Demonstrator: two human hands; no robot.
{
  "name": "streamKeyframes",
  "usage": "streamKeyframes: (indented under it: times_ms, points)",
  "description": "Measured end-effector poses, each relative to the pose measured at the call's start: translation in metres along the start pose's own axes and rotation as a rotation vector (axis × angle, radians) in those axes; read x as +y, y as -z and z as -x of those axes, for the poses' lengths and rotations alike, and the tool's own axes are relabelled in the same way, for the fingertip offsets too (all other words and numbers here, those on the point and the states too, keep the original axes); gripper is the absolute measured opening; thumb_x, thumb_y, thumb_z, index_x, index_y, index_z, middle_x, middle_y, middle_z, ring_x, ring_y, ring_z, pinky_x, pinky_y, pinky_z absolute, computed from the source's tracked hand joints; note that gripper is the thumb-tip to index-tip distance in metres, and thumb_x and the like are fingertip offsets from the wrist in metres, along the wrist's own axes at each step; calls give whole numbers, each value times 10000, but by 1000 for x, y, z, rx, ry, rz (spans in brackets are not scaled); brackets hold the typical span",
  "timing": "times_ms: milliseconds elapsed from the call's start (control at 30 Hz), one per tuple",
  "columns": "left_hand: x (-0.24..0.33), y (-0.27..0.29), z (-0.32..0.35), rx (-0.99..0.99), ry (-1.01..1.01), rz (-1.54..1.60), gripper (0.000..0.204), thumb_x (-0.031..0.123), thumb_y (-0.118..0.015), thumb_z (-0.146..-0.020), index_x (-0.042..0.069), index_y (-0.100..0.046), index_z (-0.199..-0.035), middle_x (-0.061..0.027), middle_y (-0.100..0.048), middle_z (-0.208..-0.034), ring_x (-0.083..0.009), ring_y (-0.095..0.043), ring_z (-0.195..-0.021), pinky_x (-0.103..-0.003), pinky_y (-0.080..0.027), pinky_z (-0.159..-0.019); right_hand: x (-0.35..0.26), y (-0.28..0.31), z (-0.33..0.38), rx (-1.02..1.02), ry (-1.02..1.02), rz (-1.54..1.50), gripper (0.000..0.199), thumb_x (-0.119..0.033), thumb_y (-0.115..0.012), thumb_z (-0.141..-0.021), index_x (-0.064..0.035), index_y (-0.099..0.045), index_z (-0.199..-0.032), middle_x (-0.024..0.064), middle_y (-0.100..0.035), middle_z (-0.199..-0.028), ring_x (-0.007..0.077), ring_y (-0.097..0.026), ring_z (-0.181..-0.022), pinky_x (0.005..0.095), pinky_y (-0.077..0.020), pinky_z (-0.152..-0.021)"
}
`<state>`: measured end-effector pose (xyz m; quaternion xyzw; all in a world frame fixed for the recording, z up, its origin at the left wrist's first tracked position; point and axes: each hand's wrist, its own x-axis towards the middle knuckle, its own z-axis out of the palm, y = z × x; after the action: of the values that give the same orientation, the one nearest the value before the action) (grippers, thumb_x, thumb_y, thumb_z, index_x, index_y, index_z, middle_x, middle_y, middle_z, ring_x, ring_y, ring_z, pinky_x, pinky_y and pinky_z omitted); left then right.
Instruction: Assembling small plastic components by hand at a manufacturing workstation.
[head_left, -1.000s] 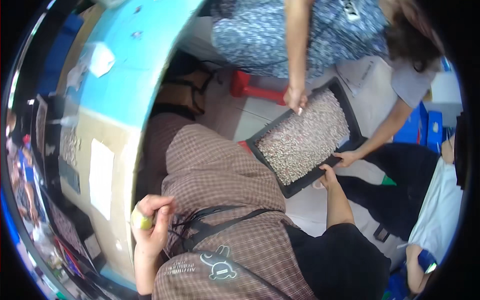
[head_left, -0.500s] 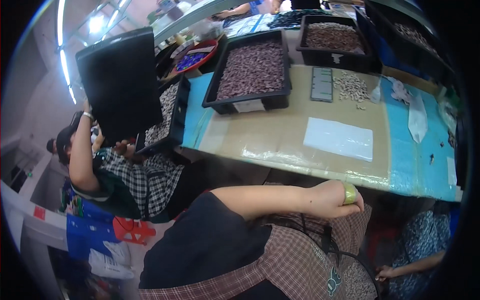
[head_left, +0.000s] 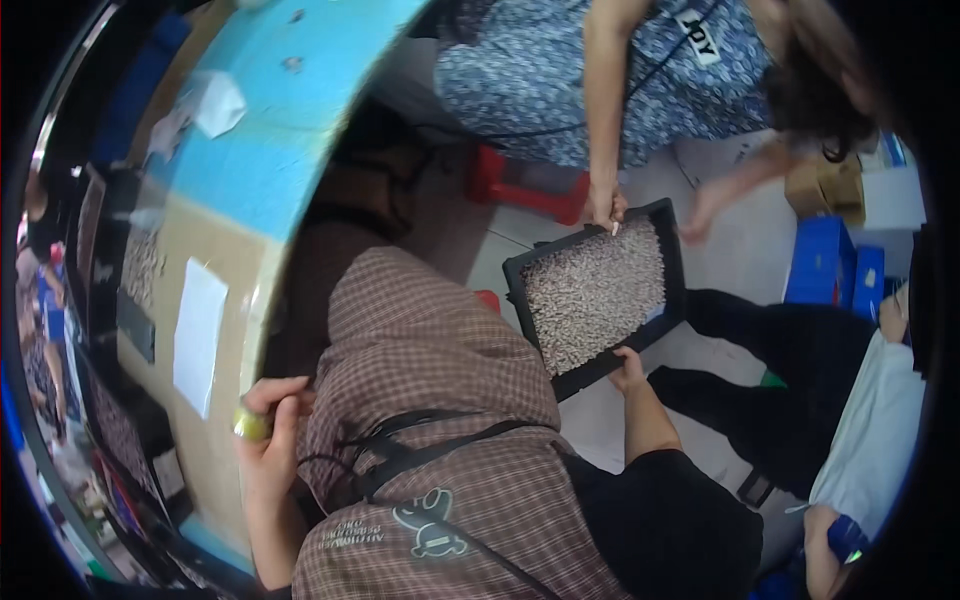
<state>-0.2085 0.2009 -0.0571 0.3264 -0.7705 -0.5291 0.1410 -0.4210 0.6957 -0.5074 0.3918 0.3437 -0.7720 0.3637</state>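
Observation:
My left hand (head_left: 268,430) is beside the table edge, its fingers curled in toward the thumb and nothing visible in them. A shiny yellow-green band (head_left: 252,422) wraps one finger. My right hand (head_left: 630,372) grips the near rim of a black plastic tray (head_left: 578,380), thumb on top. Many small pale pieces (head_left: 595,295) fill the tray, which tilts in the air above the floor. Across from me, a person in a blue floral apron (head_left: 540,75) has a hand (head_left: 605,205) at the far rim. That person's other hand (head_left: 698,212) is blurred, near the tray's right corner.
The table (head_left: 225,235) runs along my left, with a white sheet (head_left: 198,330), a dark flat panel (head_left: 136,328) and black trays of pieces (head_left: 120,430). A red stool (head_left: 530,185) stands behind the tray. Blue boxes (head_left: 820,262) and another person's dark-clad legs (head_left: 770,350) are at right.
My view has swung right, away from the person lifting a black tray. My right hand now shows on the filled tray. My left hand is seen beside the table, fingers turned upward.

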Motion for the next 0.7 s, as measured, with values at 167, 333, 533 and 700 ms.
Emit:
streamKeyframes:
  times_ms: [167, 333, 533, 700]
  points:
    - [14, -20, -18, -81, 83, -74, 137, -16, -513, -927, -19, -607, -1026, -71, -597, -885, -129, -586, -798, -247, -487, -732, 40, -7, 15, 54, 92, -175, 491, 20, -506, -672, 22, -505, -1163, 141, -589, -1136, 329, -567, -1055, 440, -441, -992]
    - [26, -25, -21, -100, 63, -93, 125, 10, -532, -930, -28, -599, -1028, -76, -590, -879, -131, -571, -783, -251, -477, -732, 37, -39, 9, 122, 53, -123, 455, 17, -521, -709, 26, -506, -1164, 149, -596, -1116, 313, -571, -1048, 428, -447, -980]
    - [22, -40, -27, -104, 88, -118, 128, -23, -507, -921, -24, -599, -1009, -80, -588, -872, -135, -577, -779, -255, -481, -727, 48, -12, 11, 93, 57, -172, 467, -18, -535, -682, 10, -541, -1148, 154, -604, -1100, 305, -572, -1038, 441, -445, -980]
    - [10, -37, -24, -123, 139, -37, 117, -14, -522, -919, -27, -601, -1004, -87, -605, -878, -134, -591, -776, -255, -490, -721, 68, 29, -35, 166, 125, -311, 546, 21, -488, -668, -30, -495, -1211, 135, -566, -1184, 315, -549, -1071, 458, -467, -948]
